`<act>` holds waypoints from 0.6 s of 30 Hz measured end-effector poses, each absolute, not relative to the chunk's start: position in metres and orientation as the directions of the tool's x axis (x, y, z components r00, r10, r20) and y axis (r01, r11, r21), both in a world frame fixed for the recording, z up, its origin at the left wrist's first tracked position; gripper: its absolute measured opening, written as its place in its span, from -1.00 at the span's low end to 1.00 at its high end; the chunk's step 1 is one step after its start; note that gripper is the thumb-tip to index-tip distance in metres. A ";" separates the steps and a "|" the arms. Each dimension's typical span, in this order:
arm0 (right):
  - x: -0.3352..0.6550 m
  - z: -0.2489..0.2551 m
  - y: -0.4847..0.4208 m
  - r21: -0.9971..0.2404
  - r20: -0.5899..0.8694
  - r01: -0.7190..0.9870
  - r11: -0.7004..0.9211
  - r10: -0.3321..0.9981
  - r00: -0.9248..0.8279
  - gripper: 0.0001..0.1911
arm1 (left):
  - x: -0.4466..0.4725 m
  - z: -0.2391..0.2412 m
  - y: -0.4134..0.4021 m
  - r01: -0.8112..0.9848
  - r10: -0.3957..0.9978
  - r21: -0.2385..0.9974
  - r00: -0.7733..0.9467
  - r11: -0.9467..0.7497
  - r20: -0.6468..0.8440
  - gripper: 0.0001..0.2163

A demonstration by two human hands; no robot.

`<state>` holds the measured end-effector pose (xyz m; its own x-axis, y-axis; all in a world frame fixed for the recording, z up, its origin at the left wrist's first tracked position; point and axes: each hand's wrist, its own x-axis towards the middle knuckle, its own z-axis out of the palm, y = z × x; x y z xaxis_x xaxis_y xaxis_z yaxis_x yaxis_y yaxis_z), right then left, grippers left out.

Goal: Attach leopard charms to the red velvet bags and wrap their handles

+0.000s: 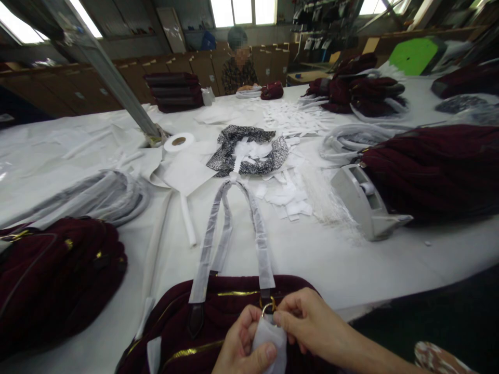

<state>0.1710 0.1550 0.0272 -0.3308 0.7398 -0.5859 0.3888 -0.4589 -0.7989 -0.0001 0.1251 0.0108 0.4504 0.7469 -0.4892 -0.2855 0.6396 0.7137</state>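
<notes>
Burgundy handbag (218,321) laid on white counter (323,259), wrapped straps (265,254) stretched out ahead. White-wrapped tag (273,340) held in left-hand grip (242,340); its top, next to gold ring (265,307), pinched by right-hand grip (306,319). Paper scraps (253,150) piled inside black-and-white cloth ring (280,153); white roll (170,147) set to its left. More burgundy bags (78,280) laid at both sides.

Windows (243,11) glare overexposed white, while edges stretch and blur.

Past my white table (304,259), cardboard boxes (93,89) line the wall (197,36) below bright windows (244,11). A metal post (112,77) stands to my left.
</notes>
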 end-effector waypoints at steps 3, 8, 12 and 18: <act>0.167 0.027 0.157 -0.794 -0.591 0.359 -0.491 0.763 -0.263 -0.75 | 0.000 0.012 0.126 -0.268 0.752 0.729 0.447 0.629 -0.484 -0.56; 0.159 0.025 0.155 -0.854 -0.488 0.285 -0.435 0.859 -0.151 -0.79 | 0.004 0.007 0.126 -0.110 0.798 0.822 0.338 0.559 -0.498 -0.60; 0.157 0.020 0.155 -0.876 -0.468 0.211 -0.434 0.870 -0.154 -0.78 | 0.007 0.001 0.123 0.005 0.826 0.853 0.248 0.522 -0.506 -0.62; 0.159 0.020 0.164 -0.728 -0.604 -0.155 -0.668 0.732 -0.314 -0.74 | 0.008 -0.003 0.110 0.243 0.853 0.827 -0.004 0.507 -0.522 -0.72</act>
<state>0.1588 0.1640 0.0197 -0.3141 0.7321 -0.6044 -0.1548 -0.6676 -0.7283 0.0080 0.1095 -0.0035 -0.0035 0.8530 -0.5220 0.2426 0.5071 0.8270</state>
